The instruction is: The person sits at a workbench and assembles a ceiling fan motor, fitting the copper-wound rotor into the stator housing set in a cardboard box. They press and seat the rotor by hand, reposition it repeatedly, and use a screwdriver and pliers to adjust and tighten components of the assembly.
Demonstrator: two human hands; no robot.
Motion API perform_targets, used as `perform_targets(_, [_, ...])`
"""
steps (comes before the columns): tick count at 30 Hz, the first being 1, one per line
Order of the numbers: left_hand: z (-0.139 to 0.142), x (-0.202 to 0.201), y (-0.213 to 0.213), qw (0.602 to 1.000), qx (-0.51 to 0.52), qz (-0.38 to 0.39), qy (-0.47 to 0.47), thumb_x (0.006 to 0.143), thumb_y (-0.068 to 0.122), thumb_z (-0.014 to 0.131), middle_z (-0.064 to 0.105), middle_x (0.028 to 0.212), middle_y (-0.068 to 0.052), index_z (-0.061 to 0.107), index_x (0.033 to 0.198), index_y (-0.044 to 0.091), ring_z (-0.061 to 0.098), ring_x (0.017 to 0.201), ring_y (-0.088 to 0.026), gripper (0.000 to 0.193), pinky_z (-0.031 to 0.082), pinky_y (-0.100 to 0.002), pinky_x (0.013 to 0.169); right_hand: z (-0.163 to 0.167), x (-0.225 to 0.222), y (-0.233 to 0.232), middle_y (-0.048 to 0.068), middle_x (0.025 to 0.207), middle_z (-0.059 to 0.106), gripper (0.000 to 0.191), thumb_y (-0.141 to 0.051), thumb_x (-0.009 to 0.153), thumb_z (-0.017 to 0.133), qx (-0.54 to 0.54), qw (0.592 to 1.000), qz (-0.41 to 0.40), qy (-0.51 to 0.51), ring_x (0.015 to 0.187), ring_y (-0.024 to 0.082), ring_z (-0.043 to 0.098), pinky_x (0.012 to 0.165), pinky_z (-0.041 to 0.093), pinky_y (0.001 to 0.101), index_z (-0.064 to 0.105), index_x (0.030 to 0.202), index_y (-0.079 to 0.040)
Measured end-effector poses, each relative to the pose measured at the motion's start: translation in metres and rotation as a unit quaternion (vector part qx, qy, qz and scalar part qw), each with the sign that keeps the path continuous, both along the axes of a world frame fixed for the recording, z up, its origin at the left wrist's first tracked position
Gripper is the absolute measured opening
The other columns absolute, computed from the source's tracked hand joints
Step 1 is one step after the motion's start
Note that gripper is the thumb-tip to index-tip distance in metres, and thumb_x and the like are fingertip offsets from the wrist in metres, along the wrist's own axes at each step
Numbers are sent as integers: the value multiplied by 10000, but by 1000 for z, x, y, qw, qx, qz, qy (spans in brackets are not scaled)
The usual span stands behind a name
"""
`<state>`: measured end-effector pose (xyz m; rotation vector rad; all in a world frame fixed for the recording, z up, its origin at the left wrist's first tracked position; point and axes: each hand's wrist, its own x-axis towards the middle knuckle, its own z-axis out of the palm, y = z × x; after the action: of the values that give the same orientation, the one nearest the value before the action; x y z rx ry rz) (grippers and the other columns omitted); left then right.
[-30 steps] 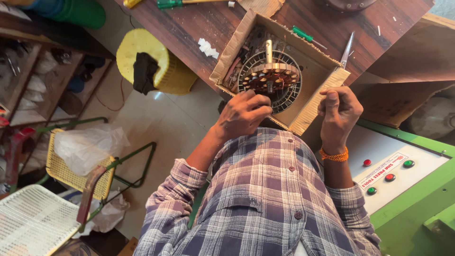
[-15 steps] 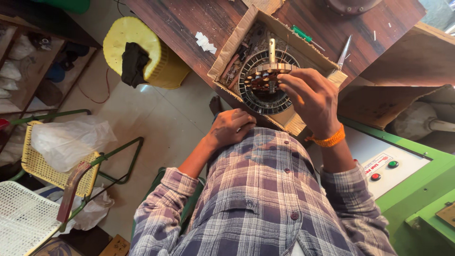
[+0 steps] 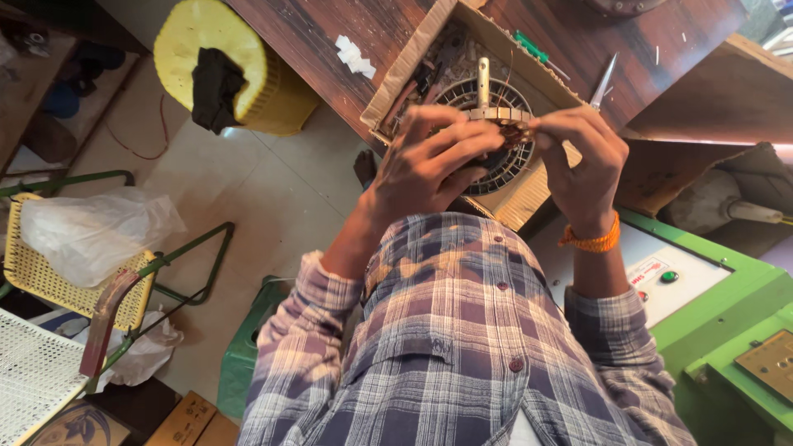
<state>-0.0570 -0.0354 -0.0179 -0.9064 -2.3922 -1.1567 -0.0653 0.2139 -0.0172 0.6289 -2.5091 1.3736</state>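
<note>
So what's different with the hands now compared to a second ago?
Both hands came together over the round wound motor core in the cardboard tray. The left hand rose from the tray's near edge onto the core; the right hand moved in to pinch at its rim. The tray and wooden bench stayed put.

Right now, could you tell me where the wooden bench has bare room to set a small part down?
The wooden bench is bare between the white scraps and its left edge, and again beyond the screwdriver, toward the top right. The cardboard tray is crowded: the motor stator fills it, with the left hand and right hand over it.
</note>
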Motion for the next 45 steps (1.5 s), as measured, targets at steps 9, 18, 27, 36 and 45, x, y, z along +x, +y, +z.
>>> perform_targets(9, [-46,-70,-6,954,30,-197,-225,1061,521,565,712,1203,-69,663,1390,72,595,1128,-286,565,505,-400,1038,-68,82,49,74,987,684,73,-5,1107,645,-159,950,-178,-199,897,114,670,765,517,215,696,1143,32])
perform_targets(18, [-52,-62,-18,962,140,-110,-209,1081,662,372,757,1202,-48,697,1301,87,620,1141,-239,696,493,-358,1035,-73,113,72,96,999,687,120,-92,1136,649,-216,906,-305,-199,894,131,669,815,559,248,681,1158,21])
perform_targets(27, [-36,-31,-21,972,111,-86,-189,928,343,825,617,1383,-101,568,1431,100,567,1314,-283,614,489,-416,1118,-12,62,21,161,1393,602,112,-103,1023,733,-43,994,-102,-26,1315,261,580,1123,557,383,745,1114,-38])
perform_targets(36, [-31,-30,15,932,151,-33,-329,884,68,825,693,1150,-38,553,1437,199,687,1113,-213,631,560,-344,1012,-31,11,-32,206,1417,612,183,88,999,713,-31,999,-27,1,1304,339,664,1109,571,426,718,1155,-8])
perform_targets(45, [-25,-33,22,916,177,5,-361,831,44,822,715,1060,-27,713,1214,145,673,1040,-210,411,545,-349,966,-35,10,-52,225,1475,587,323,239,832,434,-91,990,-88,-68,1330,339,650,1142,545,424,609,993,19])
